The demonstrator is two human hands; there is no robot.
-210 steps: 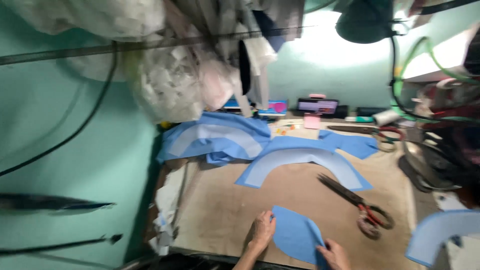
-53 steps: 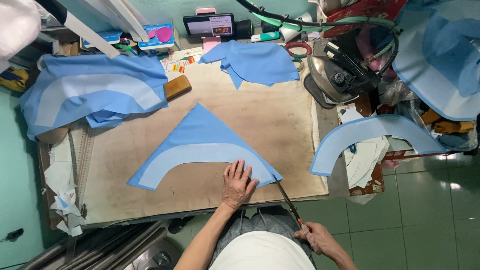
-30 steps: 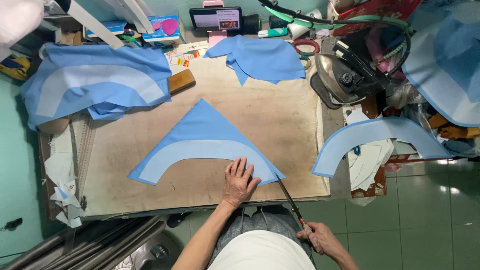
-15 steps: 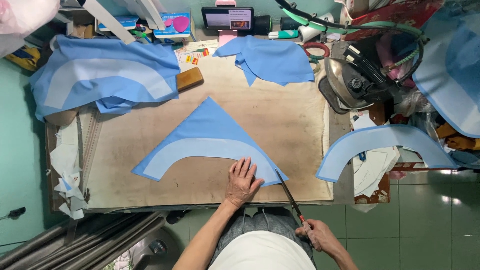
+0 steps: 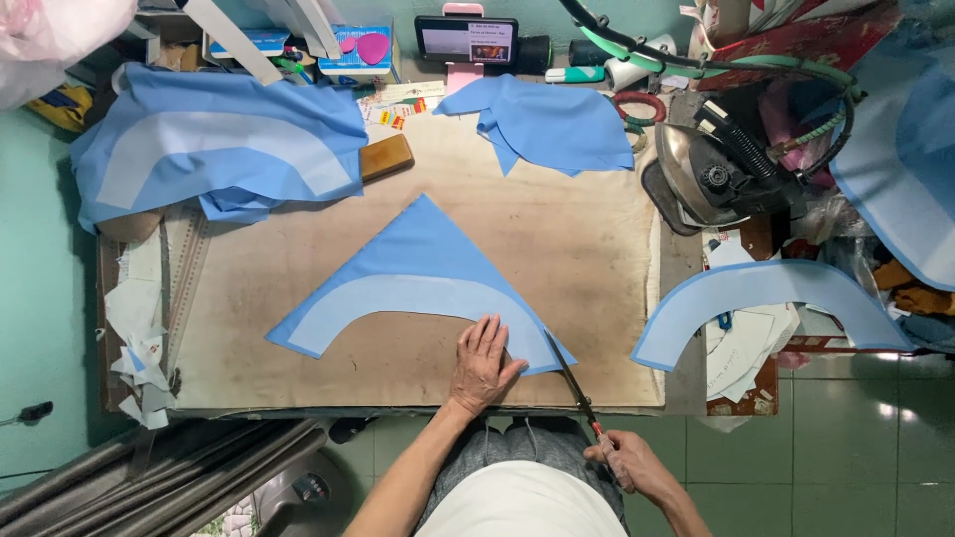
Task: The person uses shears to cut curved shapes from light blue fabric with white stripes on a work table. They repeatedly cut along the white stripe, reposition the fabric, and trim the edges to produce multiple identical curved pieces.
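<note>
Blue fabric piece lies under the flat, spread left hand — scissors gripped in the right hand at its right corner.

A worn brown worktable stands against teal walls (green tiled floor below).

Wearing a white top, grey trousers showing beneath at the near edge. Both forearms bare, no sleeves reaching the wrists. Left hand and right hand ungloved, showing no rings or watch.
</note>
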